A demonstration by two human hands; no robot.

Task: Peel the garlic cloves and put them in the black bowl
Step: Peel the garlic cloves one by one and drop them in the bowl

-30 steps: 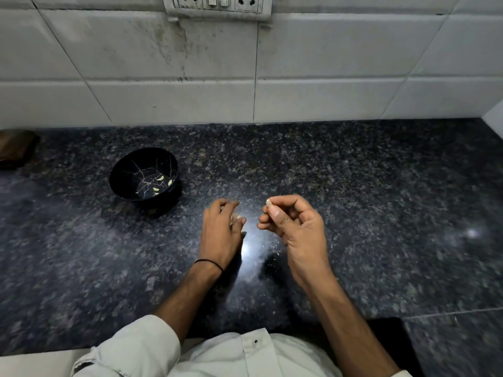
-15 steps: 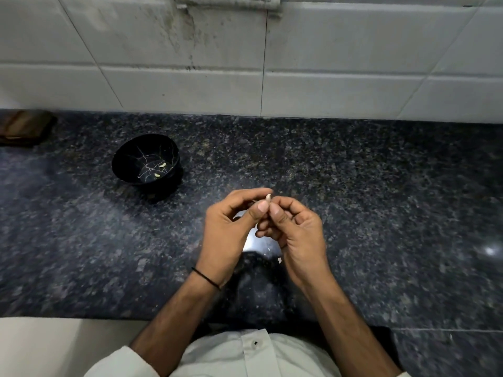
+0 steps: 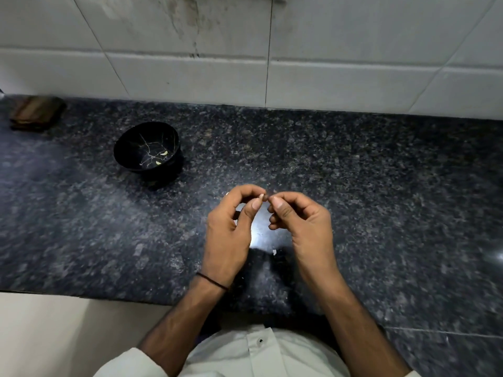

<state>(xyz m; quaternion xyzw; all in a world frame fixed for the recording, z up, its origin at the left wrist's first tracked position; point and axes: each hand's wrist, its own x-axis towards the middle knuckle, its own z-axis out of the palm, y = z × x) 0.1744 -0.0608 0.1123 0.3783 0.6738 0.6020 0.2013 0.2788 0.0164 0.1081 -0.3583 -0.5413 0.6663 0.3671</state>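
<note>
A small pale garlic clove [image 3: 261,197] is pinched between the fingertips of both hands above the dark granite counter [image 3: 381,186]. My left hand [image 3: 231,229] pinches it from the left with thumb and forefinger. My right hand [image 3: 302,227] pinches its right end, fingers curled. The black bowl [image 3: 128,151] stands to the far left of the hands, with a few peeled cloves [image 3: 163,153] on its bottom. Most of the held clove is hidden by the fingertips.
A brown wooden block [image 3: 36,112] lies at the counter's far left by the white tiled wall [image 3: 326,77]. A tiny white scrap of peel [image 3: 274,251] lies on the counter between my wrists. The counter's front edge runs at lower left.
My left hand rose from the counter and joined the right hand at the clove. Both hands now pinch it slightly closer to the wall; the camera tilted downward.
</note>
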